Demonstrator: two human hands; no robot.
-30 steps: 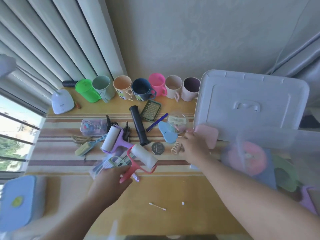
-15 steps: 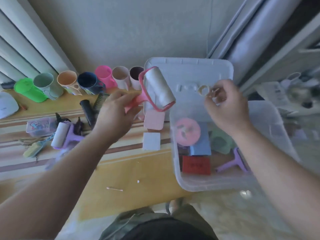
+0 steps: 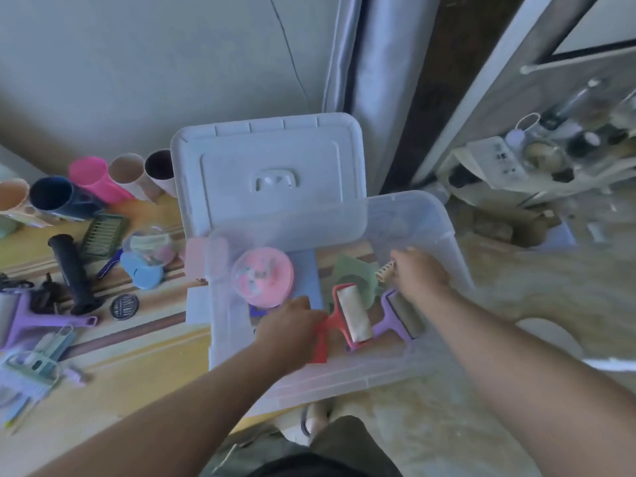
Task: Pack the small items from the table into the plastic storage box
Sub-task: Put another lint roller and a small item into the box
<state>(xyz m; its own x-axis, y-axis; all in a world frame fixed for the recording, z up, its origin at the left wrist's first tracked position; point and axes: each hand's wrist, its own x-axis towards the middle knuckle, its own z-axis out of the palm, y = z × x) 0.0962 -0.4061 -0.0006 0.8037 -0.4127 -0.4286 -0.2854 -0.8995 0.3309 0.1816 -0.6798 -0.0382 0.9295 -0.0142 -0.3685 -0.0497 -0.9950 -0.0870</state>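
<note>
The clear plastic storage box (image 3: pixel 444 218) stands at the table's right end. Both my hands are inside it. My left hand (image 3: pixel 292 321) grips the red handle of a lint roller (image 3: pixel 352 316), whose white roll lies low in the box. My right hand (image 3: pixel 418 273) pinches a beige spiral hair clip (image 3: pixel 384 270) near the box's right side. Inside the box there are also a round pink case (image 3: pixel 263 282), a blue pad, green pieces and a purple roller (image 3: pixel 399 313).
The box's white lid (image 3: pixel 268 166) leans behind it. On the striped table to the left lie a purple roller (image 3: pixel 24 315), a black handle (image 3: pixel 72 270), a round needle disc (image 3: pixel 124 306), a blue case (image 3: pixel 142 273), a green grid tray (image 3: pixel 101 232), combs and a row of cups (image 3: pixel 96 182).
Both hands dropped from above the box down into it. The red lint roller went from held up in the air to low inside the box; the hair clip came down too.
</note>
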